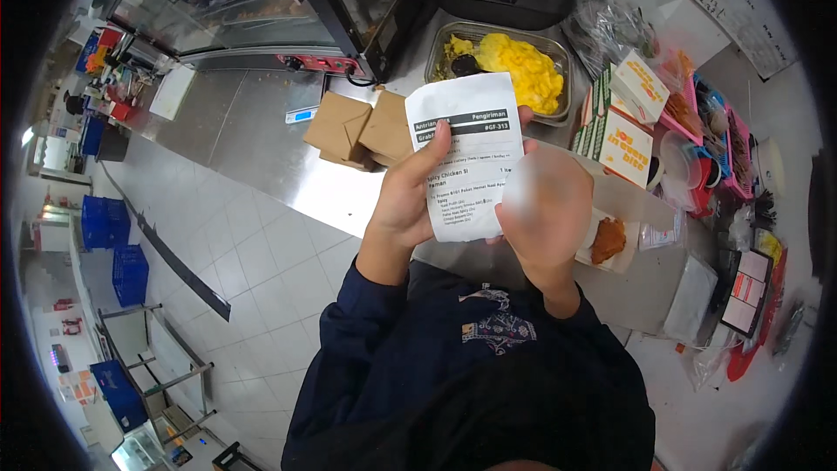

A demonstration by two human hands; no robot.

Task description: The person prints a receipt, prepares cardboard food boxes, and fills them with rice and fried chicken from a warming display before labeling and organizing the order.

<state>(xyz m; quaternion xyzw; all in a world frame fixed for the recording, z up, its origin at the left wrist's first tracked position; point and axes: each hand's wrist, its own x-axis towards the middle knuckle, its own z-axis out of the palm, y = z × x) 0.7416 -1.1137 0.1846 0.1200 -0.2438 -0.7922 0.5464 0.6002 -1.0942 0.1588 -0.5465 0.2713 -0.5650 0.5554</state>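
Note:
A white printed paper slip (467,163) is held up between both hands over the counter. My left hand (413,186) grips its left side, thumb on the front. My right hand (549,209) is at its lower right edge, largely blurred in the picture, with fingertips behind the paper. Behind the slip stand folded brown paper food boxes (337,127), partly covered by it. A metal tray of yellow scrambled egg (523,72) with a dark utensil in it lies beyond. To the right, a piece of fried chicken (608,240) rests in an open paper box.
A glass-fronted warming cabinet (229,6) stands at the back left, a small digital scale (301,116) before it. Printed cartons (621,147), pink baskets (739,157) and a tablet (747,291) crowd the right. Blue crates (106,222) stand far left, beyond the tiled floor.

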